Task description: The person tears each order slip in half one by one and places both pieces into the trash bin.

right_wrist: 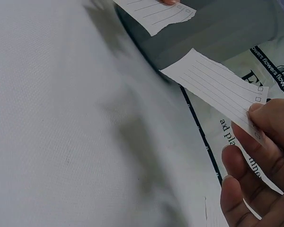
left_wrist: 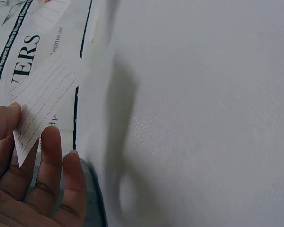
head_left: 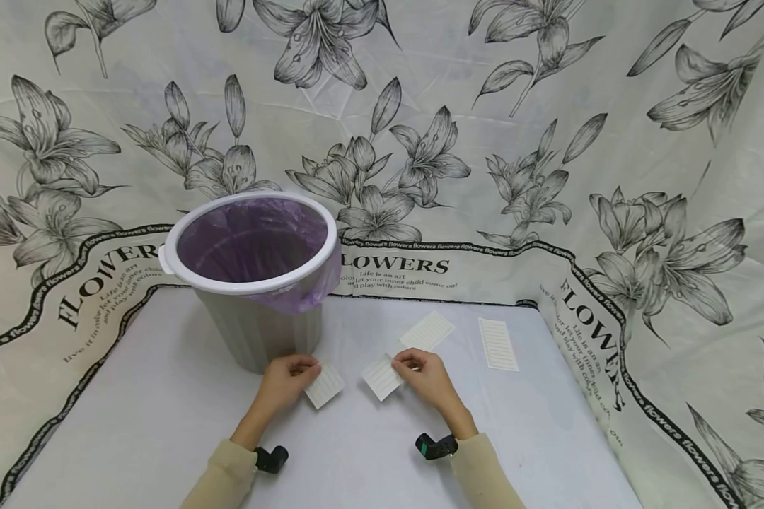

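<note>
My left hand (head_left: 285,379) pinches a small piece of lined paper (head_left: 324,385) by its edge, close in front of the bin. A similar piece of lined paper (head_left: 380,378) is pinched between the thumb and fingers of my right hand (head_left: 425,375). The two pieces are held apart, with a gap between them. Small checkboxes run along the held end of the right piece (right_wrist: 217,90), and the left piece (right_wrist: 158,13) has a ragged, torn edge in the right wrist view. Both pieces are raised above the white table.
A grey bin (head_left: 261,329) with a white rim and a purple bag (head_left: 302,297) stands at the back left. Two lined paper sheets lie on the table: a tilted sheet (head_left: 428,330) beyond my right hand and another sheet (head_left: 499,344) farther right. Flower-print cloth (head_left: 516,177) hangs behind.
</note>
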Demonstrator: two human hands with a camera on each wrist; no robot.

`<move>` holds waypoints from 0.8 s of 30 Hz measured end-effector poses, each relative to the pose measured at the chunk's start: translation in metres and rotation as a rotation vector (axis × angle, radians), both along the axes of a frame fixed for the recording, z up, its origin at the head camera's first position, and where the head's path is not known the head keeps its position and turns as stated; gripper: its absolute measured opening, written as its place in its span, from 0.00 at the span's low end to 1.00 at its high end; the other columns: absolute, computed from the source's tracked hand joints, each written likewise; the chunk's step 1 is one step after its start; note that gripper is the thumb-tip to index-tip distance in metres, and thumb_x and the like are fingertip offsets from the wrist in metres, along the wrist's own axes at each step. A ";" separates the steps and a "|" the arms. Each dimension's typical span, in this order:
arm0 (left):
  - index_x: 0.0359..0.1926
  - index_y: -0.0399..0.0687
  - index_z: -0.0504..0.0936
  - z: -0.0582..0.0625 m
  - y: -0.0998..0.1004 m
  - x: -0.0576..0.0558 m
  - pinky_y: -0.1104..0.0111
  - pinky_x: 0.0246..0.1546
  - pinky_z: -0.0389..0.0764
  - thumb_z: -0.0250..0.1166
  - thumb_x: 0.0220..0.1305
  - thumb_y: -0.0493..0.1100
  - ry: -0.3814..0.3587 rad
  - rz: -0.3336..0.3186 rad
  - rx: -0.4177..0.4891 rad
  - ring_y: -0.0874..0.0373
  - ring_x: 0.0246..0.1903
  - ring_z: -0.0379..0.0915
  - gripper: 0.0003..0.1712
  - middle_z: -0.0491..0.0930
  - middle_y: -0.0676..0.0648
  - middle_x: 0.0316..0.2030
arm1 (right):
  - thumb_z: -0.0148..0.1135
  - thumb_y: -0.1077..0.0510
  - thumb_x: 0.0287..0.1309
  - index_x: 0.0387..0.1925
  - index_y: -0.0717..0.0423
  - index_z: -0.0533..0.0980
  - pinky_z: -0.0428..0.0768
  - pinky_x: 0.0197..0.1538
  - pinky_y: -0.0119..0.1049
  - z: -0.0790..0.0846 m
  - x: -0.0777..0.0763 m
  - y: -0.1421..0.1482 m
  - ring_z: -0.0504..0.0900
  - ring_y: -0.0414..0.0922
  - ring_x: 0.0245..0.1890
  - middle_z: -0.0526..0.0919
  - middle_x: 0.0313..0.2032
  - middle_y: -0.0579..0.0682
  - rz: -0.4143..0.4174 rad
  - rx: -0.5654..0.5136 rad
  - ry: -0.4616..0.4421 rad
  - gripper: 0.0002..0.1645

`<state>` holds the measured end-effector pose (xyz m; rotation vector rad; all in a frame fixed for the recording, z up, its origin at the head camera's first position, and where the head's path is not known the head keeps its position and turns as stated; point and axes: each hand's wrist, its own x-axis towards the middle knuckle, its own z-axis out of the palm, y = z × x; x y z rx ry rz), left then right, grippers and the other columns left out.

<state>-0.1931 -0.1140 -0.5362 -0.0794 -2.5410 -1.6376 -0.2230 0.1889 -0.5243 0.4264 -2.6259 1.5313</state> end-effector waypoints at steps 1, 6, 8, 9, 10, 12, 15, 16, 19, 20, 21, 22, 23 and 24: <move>0.40 0.39 0.89 0.000 0.001 0.000 0.74 0.35 0.80 0.73 0.64 0.40 0.000 0.001 0.006 0.60 0.34 0.82 0.08 0.89 0.45 0.36 | 0.70 0.62 0.63 0.36 0.58 0.85 0.82 0.41 0.30 0.001 0.000 0.000 0.84 0.39 0.34 0.89 0.33 0.48 -0.001 -0.002 0.001 0.02; 0.38 0.39 0.89 0.004 0.006 0.004 0.73 0.33 0.81 0.74 0.63 0.39 0.039 -0.011 0.018 0.61 0.32 0.81 0.06 0.89 0.46 0.33 | 0.70 0.59 0.64 0.36 0.59 0.85 0.82 0.41 0.30 0.004 -0.001 0.000 0.84 0.37 0.33 0.88 0.32 0.47 -0.001 -0.001 0.023 0.06; 0.38 0.40 0.90 0.005 0.008 0.005 0.73 0.33 0.81 0.74 0.62 0.39 0.057 -0.018 0.020 0.63 0.31 0.81 0.06 0.89 0.46 0.33 | 0.71 0.59 0.64 0.37 0.59 0.85 0.82 0.40 0.30 0.007 -0.001 0.000 0.84 0.37 0.33 0.88 0.32 0.47 0.002 0.003 0.035 0.06; 0.38 0.40 0.90 0.005 0.009 0.005 0.73 0.33 0.81 0.74 0.63 0.39 0.067 -0.023 0.019 0.63 0.31 0.81 0.06 0.89 0.47 0.32 | 0.71 0.59 0.64 0.37 0.59 0.86 0.82 0.40 0.30 0.009 -0.002 0.000 0.84 0.37 0.33 0.88 0.31 0.47 0.003 0.001 0.039 0.06; 0.38 0.40 0.90 0.007 0.010 0.006 0.73 0.33 0.81 0.74 0.62 0.39 0.076 -0.027 0.021 0.63 0.31 0.81 0.06 0.89 0.47 0.32 | 0.71 0.59 0.64 0.37 0.59 0.86 0.82 0.40 0.30 0.011 -0.002 0.000 0.84 0.37 0.33 0.88 0.31 0.47 0.004 0.000 0.041 0.06; 0.38 0.41 0.90 0.009 0.011 0.007 0.72 0.33 0.81 0.74 0.62 0.39 0.087 -0.036 0.029 0.62 0.31 0.81 0.06 0.89 0.47 0.32 | 0.71 0.59 0.64 0.37 0.58 0.86 0.82 0.39 0.30 0.015 -0.001 0.000 0.84 0.38 0.33 0.88 0.31 0.48 0.005 -0.009 0.045 0.05; 0.38 0.42 0.90 0.014 0.013 0.009 0.72 0.34 0.82 0.74 0.63 0.40 0.088 -0.044 0.039 0.62 0.31 0.81 0.06 0.89 0.47 0.33 | 0.71 0.60 0.64 0.37 0.58 0.86 0.82 0.39 0.30 0.019 -0.002 0.000 0.84 0.40 0.33 0.88 0.31 0.49 0.007 -0.023 0.047 0.04; 0.38 0.42 0.90 0.015 0.014 0.009 0.72 0.34 0.82 0.74 0.63 0.40 0.088 -0.044 0.040 0.62 0.32 0.81 0.06 0.89 0.48 0.33 | 0.71 0.60 0.64 0.37 0.57 0.86 0.82 0.39 0.30 0.021 -0.003 -0.001 0.84 0.41 0.33 0.88 0.31 0.49 0.009 -0.027 0.051 0.03; 0.38 0.43 0.90 0.020 0.015 0.011 0.72 0.35 0.82 0.74 0.63 0.40 0.098 -0.047 0.038 0.62 0.32 0.82 0.05 0.90 0.48 0.33 | 0.70 0.60 0.64 0.37 0.56 0.86 0.81 0.38 0.30 0.025 -0.004 -0.003 0.84 0.42 0.33 0.88 0.32 0.50 0.014 -0.030 0.070 0.03; 0.38 0.44 0.90 0.022 0.015 0.012 0.72 0.35 0.83 0.74 0.63 0.40 0.102 -0.048 0.038 0.62 0.32 0.82 0.05 0.90 0.49 0.33 | 0.70 0.60 0.64 0.37 0.56 0.86 0.81 0.38 0.30 0.027 -0.005 -0.003 0.84 0.42 0.33 0.88 0.32 0.50 0.015 -0.029 0.079 0.03; 0.38 0.44 0.90 0.025 0.016 0.013 0.72 0.36 0.83 0.74 0.63 0.40 0.107 -0.051 0.041 0.62 0.33 0.82 0.05 0.90 0.49 0.33 | 0.70 0.60 0.64 0.38 0.56 0.86 0.82 0.38 0.30 0.028 -0.005 -0.004 0.84 0.42 0.33 0.88 0.32 0.50 0.018 -0.030 0.089 0.03; 0.39 0.44 0.90 0.028 0.016 0.014 0.72 0.36 0.83 0.74 0.63 0.41 0.112 -0.053 0.042 0.62 0.33 0.82 0.05 0.90 0.49 0.33 | 0.70 0.60 0.64 0.38 0.55 0.86 0.82 0.38 0.30 0.030 -0.006 -0.005 0.84 0.41 0.33 0.88 0.32 0.50 0.020 -0.028 0.100 0.03; 0.39 0.44 0.90 0.032 0.017 0.014 0.72 0.36 0.83 0.74 0.63 0.41 0.115 -0.056 0.046 0.62 0.33 0.82 0.06 0.90 0.49 0.33 | 0.70 0.60 0.64 0.38 0.55 0.86 0.82 0.38 0.30 0.032 -0.006 -0.006 0.84 0.41 0.33 0.88 0.32 0.49 0.022 -0.027 0.108 0.03; 0.39 0.44 0.90 0.035 0.017 0.015 0.72 0.36 0.83 0.74 0.63 0.41 0.119 -0.059 0.050 0.62 0.33 0.82 0.06 0.90 0.49 0.33 | 0.70 0.60 0.64 0.38 0.55 0.86 0.82 0.38 0.30 0.034 -0.007 -0.006 0.84 0.40 0.32 0.88 0.31 0.49 0.025 -0.027 0.114 0.03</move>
